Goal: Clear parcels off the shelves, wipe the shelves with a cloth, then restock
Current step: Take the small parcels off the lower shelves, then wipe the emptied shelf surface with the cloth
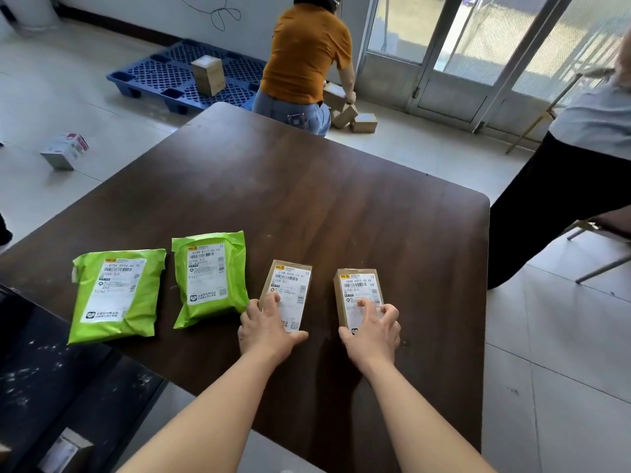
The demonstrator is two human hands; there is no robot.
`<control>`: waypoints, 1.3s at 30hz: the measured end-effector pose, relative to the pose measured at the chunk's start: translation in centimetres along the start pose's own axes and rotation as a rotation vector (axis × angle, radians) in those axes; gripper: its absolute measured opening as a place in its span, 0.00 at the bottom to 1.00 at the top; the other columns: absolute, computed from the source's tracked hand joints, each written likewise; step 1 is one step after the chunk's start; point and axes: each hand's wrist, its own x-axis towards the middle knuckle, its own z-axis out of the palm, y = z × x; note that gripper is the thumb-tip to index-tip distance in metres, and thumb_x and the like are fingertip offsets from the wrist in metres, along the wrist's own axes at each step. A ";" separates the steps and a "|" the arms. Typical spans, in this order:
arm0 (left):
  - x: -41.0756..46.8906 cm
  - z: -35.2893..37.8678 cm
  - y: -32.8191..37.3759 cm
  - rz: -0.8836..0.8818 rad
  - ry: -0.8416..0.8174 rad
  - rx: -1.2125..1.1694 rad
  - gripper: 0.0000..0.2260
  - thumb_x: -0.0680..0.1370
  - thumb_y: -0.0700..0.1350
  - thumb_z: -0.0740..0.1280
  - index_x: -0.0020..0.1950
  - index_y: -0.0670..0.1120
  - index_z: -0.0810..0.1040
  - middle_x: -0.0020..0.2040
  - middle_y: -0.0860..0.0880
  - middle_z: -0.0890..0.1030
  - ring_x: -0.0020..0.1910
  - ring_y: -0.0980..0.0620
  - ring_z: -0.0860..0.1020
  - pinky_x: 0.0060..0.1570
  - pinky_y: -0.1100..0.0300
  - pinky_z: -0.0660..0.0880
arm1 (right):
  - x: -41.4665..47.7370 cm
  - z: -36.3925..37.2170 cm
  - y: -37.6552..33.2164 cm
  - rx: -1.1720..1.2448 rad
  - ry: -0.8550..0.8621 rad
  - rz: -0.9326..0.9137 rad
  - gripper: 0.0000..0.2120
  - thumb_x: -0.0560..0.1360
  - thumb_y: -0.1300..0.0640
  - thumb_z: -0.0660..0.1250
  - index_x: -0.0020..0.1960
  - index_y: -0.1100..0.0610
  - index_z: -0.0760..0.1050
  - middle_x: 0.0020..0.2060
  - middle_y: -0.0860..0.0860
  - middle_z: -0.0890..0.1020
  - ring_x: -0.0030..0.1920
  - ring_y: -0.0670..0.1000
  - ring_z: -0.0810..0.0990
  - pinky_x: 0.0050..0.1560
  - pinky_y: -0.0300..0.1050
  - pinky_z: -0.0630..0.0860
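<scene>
**Dark table with four labelled parcels, two of them held**

Dark wood makes up the table (341,199), on which four parcels are laid in a row near the front edge, labels up. Two green mailer bags (116,295) (210,278) are seen at the left, close together. To their right, the left cardboard box (292,281) and the right cardboard box (358,285) are set apart, flat on the table. The near end of the left cardboard box is clasped by the left grip (269,327), thumb at one side and fingers over the label. The right cardboard box is held likewise by the right grip (374,331), fingers curled on its label.

Beyond the table, a person in an orange shirt (307,52) is bent over small boxes (365,122) on the tiled floor, beside a blue pallet (164,73) on which one box (208,75) is stood.
</scene>
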 end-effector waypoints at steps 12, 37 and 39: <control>-1.9 -7.6 -1.9 0.012 0.148 -0.438 0.06 0.76 0.46 0.65 0.51 0.47 0.79 0.49 0.50 0.82 0.50 0.50 0.79 0.48 0.59 0.74 | -2.8 -2.7 -6.5 0.235 0.000 -0.336 0.12 0.77 0.55 0.65 0.60 0.52 0.77 0.59 0.48 0.77 0.63 0.50 0.72 0.66 0.46 0.67; -15.0 -35.3 -21.7 -0.063 0.826 -0.711 0.03 0.77 0.43 0.66 0.47 0.47 0.79 0.39 0.55 0.78 0.40 0.54 0.77 0.41 0.63 0.72 | -22.7 -4.8 -37.3 0.543 -0.168 -0.964 0.08 0.74 0.58 0.66 0.51 0.53 0.83 0.48 0.48 0.84 0.49 0.47 0.81 0.51 0.37 0.73; -16.0 -37.6 -22.7 -0.033 0.864 -0.660 0.03 0.78 0.43 0.65 0.47 0.49 0.78 0.40 0.55 0.79 0.41 0.56 0.77 0.40 0.64 0.72 | -24.1 -5.4 -39.4 0.549 -0.159 -1.005 0.09 0.75 0.58 0.65 0.52 0.53 0.82 0.50 0.49 0.84 0.51 0.48 0.81 0.54 0.40 0.74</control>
